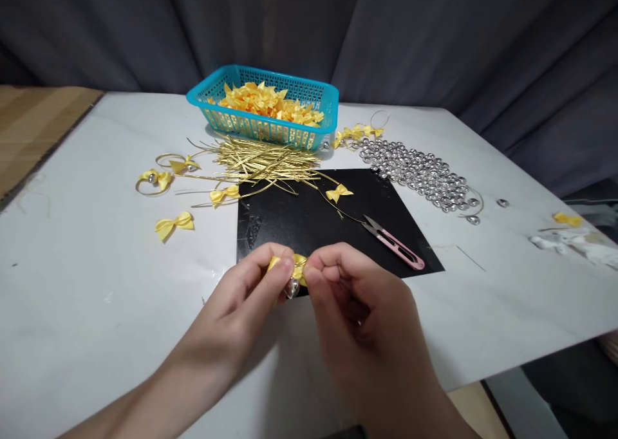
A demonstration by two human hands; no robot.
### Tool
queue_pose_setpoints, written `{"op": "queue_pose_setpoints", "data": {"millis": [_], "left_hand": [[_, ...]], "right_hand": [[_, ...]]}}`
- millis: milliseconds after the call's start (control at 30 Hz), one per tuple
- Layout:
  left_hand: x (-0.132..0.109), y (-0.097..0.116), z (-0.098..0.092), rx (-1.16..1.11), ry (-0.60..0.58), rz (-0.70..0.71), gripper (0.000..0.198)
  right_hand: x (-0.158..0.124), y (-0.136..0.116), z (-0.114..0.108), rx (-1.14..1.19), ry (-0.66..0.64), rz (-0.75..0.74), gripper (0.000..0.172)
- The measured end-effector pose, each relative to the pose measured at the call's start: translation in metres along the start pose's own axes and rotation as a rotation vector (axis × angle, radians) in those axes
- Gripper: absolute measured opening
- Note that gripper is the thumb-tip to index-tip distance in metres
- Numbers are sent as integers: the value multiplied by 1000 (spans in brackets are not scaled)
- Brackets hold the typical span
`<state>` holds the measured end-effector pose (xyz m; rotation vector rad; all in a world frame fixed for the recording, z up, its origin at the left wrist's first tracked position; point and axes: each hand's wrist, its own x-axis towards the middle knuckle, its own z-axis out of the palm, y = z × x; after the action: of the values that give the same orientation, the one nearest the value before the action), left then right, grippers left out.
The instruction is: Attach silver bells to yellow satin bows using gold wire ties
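A small yellow ribbon bow (297, 266) with a silver bell (291, 289) hanging under it is pinched between both hands over the near edge of a black mat (313, 223). My left hand (246, 291) grips the bow's left side with thumb and fingers closed. The fingertips of my right hand (357, 304) pinch its right side. Pink thread snips (396, 244) lie on the mat just beyond my right hand.
A teal basket (270, 130) of yellow bows stands at the back, with a heap of gold wire ties (263, 159) in front of it. Silver bells (425, 175) are piled at the right. Loose bows (174, 224) lie on the white table (96, 284) at the left.
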<state>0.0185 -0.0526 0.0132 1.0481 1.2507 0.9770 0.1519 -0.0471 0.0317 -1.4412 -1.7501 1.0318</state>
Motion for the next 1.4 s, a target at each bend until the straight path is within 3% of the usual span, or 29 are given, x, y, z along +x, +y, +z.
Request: {"op": "queue_pose_setpoints", "data": {"millis": [200,333,567,767,1100,1233,1400], "left_hand": [[0,2,4,-236,-53,-189,32],[-1,2,4,-383,-82,-293,26],[-1,3,2,-293,-48,-239,39],[2,2,3,-310,-79,-256,33],[1,0,2,-116,-168,-138,37],[2,2,2,-92,-177,-94,34],[4,3,1,-36,-136,-48,28]], "right_hand": [[5,0,0,360,-102,48,19],[2,2,3,462,-88,38,18],[0,4,2,169,154,-218,13],[5,10,-3,-127,90,-343,26],[9,14,-11,-93,-22,-210,15],[13,12,-21,102,-214,-39,12],[15,10,-28,163,-255,122,10]]}}
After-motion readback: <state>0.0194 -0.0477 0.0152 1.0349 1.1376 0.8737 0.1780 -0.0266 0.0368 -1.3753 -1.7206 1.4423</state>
